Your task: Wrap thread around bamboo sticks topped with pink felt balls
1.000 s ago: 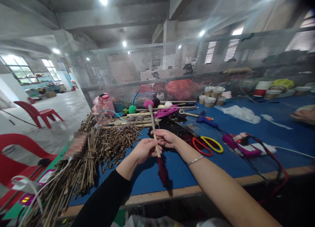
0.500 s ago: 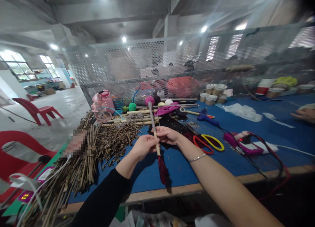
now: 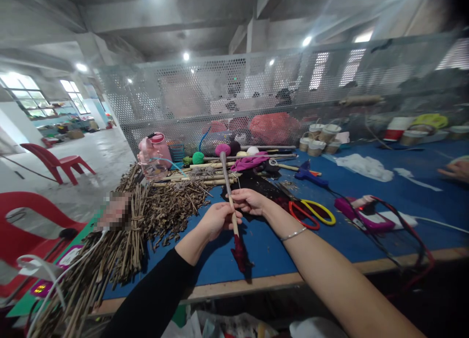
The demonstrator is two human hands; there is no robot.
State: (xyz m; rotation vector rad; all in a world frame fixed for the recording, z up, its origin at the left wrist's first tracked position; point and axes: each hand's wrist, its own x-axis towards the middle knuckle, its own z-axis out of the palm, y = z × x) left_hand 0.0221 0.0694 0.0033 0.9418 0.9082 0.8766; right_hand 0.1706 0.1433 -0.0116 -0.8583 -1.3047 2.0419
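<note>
Both of my hands hold one thin stick over the table's middle. Its upper length is wrapped in something grey, and bare pale wood shows lower down. Dark red material covers the end nearest me. My left hand pinches the bare wood. Just above it, my right hand has its fingers closed around the lower part of the grey stretch. A magenta ball appears at the stick's far end; whether it is attached I cannot tell. Scissors with red and yellow handles lie right of my right hand.
Dried stalks are heaped on the left. Behind my hands lie more sticks and a green ball. A blue glue gun, a purple power strip and small cups stand to the right. Another person's hand shows at the right edge.
The dark red material at the near end has changed outline and now looks more ragged and spread. My left fingers have shifted slightly on the stick. The view has moved a little.
</note>
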